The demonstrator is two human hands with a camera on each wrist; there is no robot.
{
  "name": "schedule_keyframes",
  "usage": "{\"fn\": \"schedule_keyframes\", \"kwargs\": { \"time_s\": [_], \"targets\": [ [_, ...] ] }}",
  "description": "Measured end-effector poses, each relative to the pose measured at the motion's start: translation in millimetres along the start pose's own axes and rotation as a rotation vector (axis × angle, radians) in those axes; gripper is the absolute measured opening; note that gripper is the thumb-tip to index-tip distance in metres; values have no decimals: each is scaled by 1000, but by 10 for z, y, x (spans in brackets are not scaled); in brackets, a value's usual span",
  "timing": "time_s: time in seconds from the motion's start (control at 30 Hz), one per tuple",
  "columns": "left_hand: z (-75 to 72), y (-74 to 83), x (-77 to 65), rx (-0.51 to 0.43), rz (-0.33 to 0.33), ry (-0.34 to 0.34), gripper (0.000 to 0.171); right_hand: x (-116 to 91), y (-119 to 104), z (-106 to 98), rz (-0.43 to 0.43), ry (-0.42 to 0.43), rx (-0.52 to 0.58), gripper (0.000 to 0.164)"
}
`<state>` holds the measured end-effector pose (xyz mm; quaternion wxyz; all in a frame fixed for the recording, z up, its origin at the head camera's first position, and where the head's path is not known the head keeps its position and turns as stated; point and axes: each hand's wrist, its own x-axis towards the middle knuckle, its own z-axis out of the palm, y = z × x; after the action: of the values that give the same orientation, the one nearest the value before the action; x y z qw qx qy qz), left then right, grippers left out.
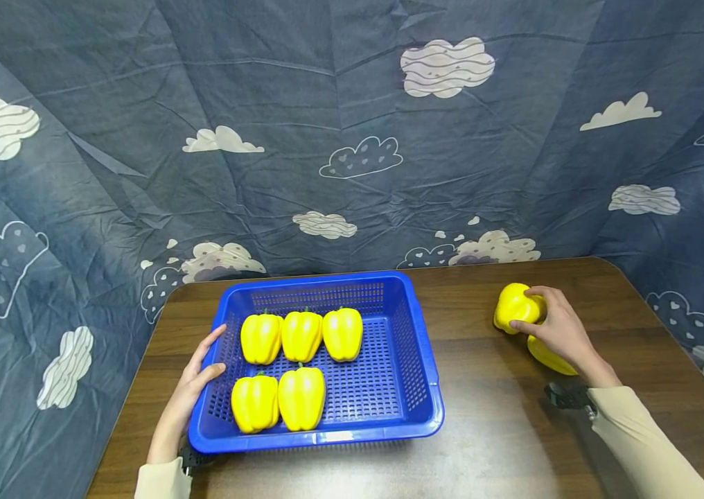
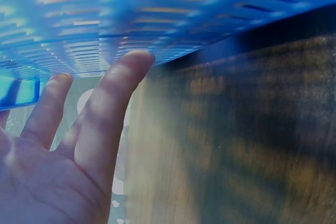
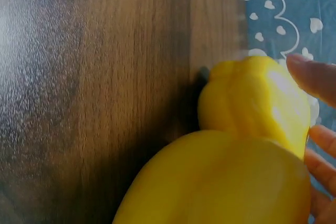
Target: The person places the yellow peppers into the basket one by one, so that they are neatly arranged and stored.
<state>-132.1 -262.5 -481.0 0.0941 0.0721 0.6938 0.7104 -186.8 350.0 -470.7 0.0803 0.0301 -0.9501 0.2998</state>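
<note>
At the left side of a blue plastic basket [image 1: 355, 436], my left hand [image 1: 192, 378] touches the wall with its thumb and fingertips at the rim. The left wrist view shows those fingers [image 2: 107, 108] nearly straight beside the slotted wall [image 2: 84, 40]. Inside the basket lie several yellow bell peppers [image 1: 342, 336], in two rows. Over at the right, the thumb and fingers of my right hand [image 1: 560, 329] curve round another yellow bell pepper [image 1: 510, 308] on the table. One more pepper [image 1: 548, 357] lies below that hand, partly hidden; it looms large [image 3: 215, 182] in the right wrist view.
The brown wooden table [image 1: 464, 388] reaches back to a dark blue cloth [image 1: 289, 180] with printed clouds, which hangs behind and at both sides. A dark wrist device [image 1: 567, 395] sits at the right cuff.
</note>
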Motion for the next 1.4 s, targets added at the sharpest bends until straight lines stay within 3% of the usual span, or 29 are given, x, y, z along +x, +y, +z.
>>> {"fn": "schedule_keyframes", "kwargs": {
  "time_s": [0.33, 0.57, 0.83, 1.07, 1.4],
  "targets": [
    [2, 3, -1, 8, -6, 7, 58, -8, -101, 79, -75, -21, -18, 80],
    [5, 1, 0, 6, 1, 11, 58, 8, -66, 138, -137, 12, -69, 85],
    [13, 1, -2, 0, 5, 2, 58, 8, -45, 150, -152, 47, -131, 83],
    [13, -3, -12, 4, 1, 4, 58, -18, -135, 140, -179, 73, -61, 81],
    [9, 4, -1, 6, 4, 12, 57, -42, -451, 115, -222, 69, 55, 81]
  ]
}}
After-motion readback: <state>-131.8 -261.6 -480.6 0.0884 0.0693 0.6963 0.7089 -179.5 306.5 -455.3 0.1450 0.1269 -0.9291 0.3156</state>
